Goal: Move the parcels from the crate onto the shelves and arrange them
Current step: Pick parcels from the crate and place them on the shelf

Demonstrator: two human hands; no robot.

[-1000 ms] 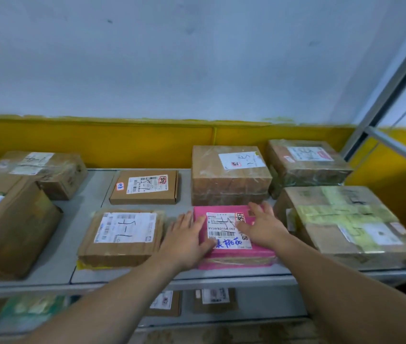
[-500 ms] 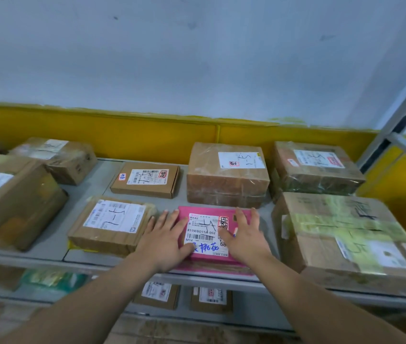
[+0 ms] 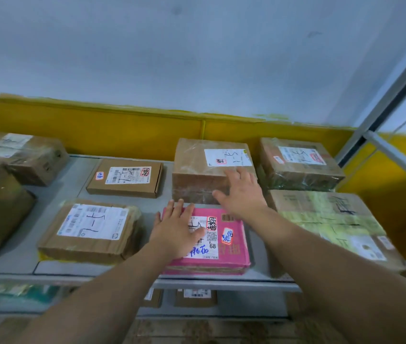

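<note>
Left hand [image 3: 177, 232] flat on pink parcel [image 3: 233, 256], fingers straight, slightly apart, palm covering left half of label. We note parcel's look: flat pink carton, white shipping label with blue handwriting, QR code, red-edged stickers. Lies at front edge of grey shelf [image 3: 55, 194], between taped brown parcel [image 3: 127, 234] on left and large yellow-taped box [image 3: 321, 214] on right. Right hand [image 3: 243, 192] reaches over tall brown box [image 3: 197, 167] behind, fingers spread, gripping nothing; we cannot tell whether fingertips touch it. Both forearms bare, stretched forward.
</note>
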